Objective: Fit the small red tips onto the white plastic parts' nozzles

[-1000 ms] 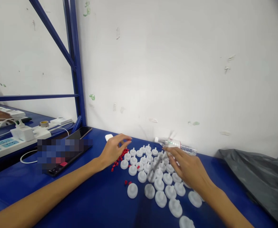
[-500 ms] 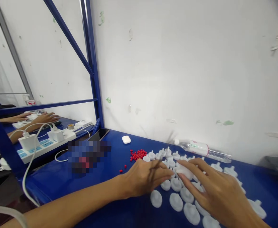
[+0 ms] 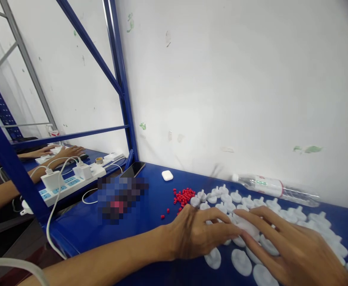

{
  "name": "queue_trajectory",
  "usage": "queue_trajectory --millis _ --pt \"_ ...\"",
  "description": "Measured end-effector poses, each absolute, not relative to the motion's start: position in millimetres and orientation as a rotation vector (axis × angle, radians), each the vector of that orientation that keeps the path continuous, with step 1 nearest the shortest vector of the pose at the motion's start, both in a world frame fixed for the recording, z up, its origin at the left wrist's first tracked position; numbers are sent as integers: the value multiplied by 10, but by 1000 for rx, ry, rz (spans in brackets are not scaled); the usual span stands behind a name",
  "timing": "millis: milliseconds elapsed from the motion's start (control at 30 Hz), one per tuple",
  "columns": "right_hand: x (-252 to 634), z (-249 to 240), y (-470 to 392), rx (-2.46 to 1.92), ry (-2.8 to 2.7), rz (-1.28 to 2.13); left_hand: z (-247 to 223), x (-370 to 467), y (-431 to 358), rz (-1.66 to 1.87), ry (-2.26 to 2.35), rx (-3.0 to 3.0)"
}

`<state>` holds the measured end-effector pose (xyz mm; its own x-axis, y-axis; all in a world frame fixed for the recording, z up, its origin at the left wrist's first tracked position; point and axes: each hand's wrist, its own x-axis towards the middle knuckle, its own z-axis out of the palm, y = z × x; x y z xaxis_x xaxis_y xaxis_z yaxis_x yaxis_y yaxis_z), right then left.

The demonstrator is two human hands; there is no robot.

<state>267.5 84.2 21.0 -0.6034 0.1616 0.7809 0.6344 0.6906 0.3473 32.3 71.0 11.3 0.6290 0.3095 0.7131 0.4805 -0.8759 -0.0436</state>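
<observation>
Many white round plastic pieces with short stems (image 3: 241,262) lie on the blue tabletop (image 3: 150,202). My left hand (image 3: 199,232) is over them, its fingers bent together and pointing right; what they pinch, if anything, is hidden. Close beside it, my right hand (image 3: 293,246) holds a white round piece (image 3: 247,229) between thumb and fingers. The fingertips of both hands meet at this piece. Small red cylinders (image 3: 184,196) form a loose pile behind my left hand, with a few strays to its left.
A clear plastic bottle (image 3: 269,186) lies along the wall. A white case (image 3: 167,175), a phone (image 3: 133,170) and a blurred-out object (image 3: 118,200) are further left. Beyond the blue frame (image 3: 123,95) are a power strip (image 3: 69,182) with cables and another person's hands (image 3: 69,152).
The view has shifted, so the table objects appear further right. Both hands remain together over the white pieces, and my left fingertips are now closer to my right thumb.
</observation>
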Motion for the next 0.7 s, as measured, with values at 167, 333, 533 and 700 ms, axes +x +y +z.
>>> queue_trajectory --millis 167,333,533,700 --pt "2688 178 861 -630 -2170 -809 100 314 718 -1104 -656 -2613" --pt "2669 204 849 -618 -2179 -814 119 330 704 -1099 -686 -2557" --pt "2667 179 842 -654 -2214 -727 120 324 714 -1130 -690 -2565" --pt "2668 187 827 -654 -2221 -764 122 342 731 -1202 -716 -2571"
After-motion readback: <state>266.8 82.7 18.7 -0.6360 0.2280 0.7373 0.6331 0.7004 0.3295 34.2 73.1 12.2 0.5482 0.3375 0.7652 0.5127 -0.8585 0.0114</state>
